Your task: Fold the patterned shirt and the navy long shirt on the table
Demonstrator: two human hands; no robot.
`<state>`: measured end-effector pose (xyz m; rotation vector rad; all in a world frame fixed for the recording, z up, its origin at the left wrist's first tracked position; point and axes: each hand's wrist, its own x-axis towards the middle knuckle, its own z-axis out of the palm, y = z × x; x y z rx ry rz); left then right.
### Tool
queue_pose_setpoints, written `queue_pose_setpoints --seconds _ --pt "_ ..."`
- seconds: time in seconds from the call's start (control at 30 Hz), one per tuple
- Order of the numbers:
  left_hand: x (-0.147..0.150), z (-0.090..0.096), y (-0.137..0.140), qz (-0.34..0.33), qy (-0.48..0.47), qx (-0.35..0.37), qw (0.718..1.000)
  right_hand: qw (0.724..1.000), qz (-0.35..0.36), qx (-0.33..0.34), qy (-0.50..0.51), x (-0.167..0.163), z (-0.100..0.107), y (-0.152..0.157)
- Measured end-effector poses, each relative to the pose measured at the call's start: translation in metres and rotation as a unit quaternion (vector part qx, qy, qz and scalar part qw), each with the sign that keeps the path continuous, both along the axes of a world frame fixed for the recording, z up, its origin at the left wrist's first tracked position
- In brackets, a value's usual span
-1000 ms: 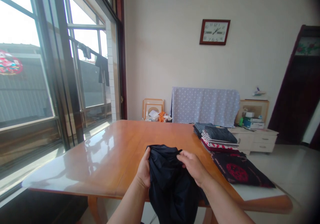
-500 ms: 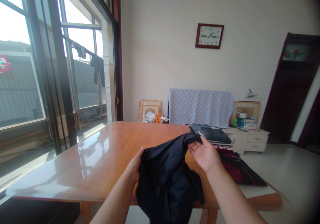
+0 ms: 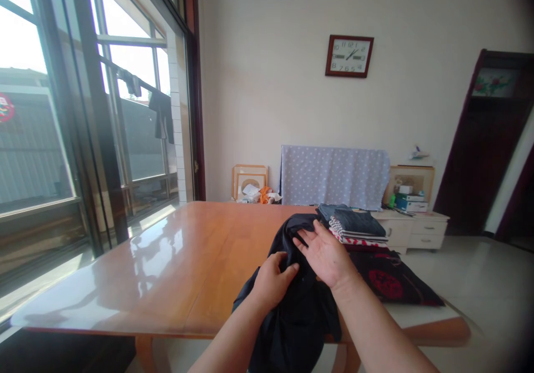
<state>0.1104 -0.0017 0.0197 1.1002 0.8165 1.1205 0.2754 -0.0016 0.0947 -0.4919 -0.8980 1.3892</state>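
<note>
A dark navy, almost black garment (image 3: pixel 292 317) hangs bunched in front of me at the near edge of the table; its exact kind does not show. My left hand (image 3: pixel 275 278) grips its middle, thumb on top and fingers partly buried in the cloth. Higher up on the right, my right hand (image 3: pixel 327 253) has hold of the upper part near the thumb, palm turned up and its other fingers stretched along the fabric. The top of the garment arches above both hands, and its lower end drops below the table edge.
A glossy wooden table (image 3: pixel 200 239) spreads out ahead. On its right lie a stack of folded clothes with jeans (image 3: pixel 354 222) on top and a dark cloth with a red pattern (image 3: pixel 387 281). Beyond stand a white cabinet (image 3: pixel 425 234) and a polka-dot cloth cover (image 3: pixel 334 175). Windows line the left.
My left hand has moved right and inward along the garment, close to the right hand. My right hand has shifted slightly left. The garment is now bunched narrower.
</note>
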Motion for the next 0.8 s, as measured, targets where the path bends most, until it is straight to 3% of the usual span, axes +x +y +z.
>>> queue_pose_setpoints --seconds 0.13,0.23,0.37,0.47,0.57,0.63,0.8 --pt "-0.003 0.001 0.005 0.034 -0.062 -0.067 0.995 0.996 0.0 -0.016 -0.087 0.001 -0.015 -0.003" --pt "-0.019 0.007 0.008 -0.032 -0.173 -0.134 0.975 0.984 -0.059 -0.054 -0.16 0.009 -0.036 -0.004" --pt "-0.036 0.01 0.009 -0.105 -0.278 -0.143 0.944 0.957 -0.104 -0.05 -0.265 0.012 -0.064 -0.004" --pt "-0.04 0.009 0.009 -0.11 -0.305 -0.138 0.936 0.921 -0.127 -0.027 -0.367 0.012 -0.084 -0.001" --pt "-0.044 0.008 0.012 -0.105 -0.326 -0.124 0.931 0.879 -0.178 -0.056 -0.439 0.019 -0.101 0.005" --pt "-0.049 0.008 0.015 -0.093 -0.335 -0.11 0.931 0.882 -0.196 -0.085 -0.42 0.027 -0.108 0.009" --pt "-0.066 0.014 0.028 -0.032 -0.317 -0.106 0.942 0.941 -0.169 -0.125 -0.266 0.043 -0.104 0.017"
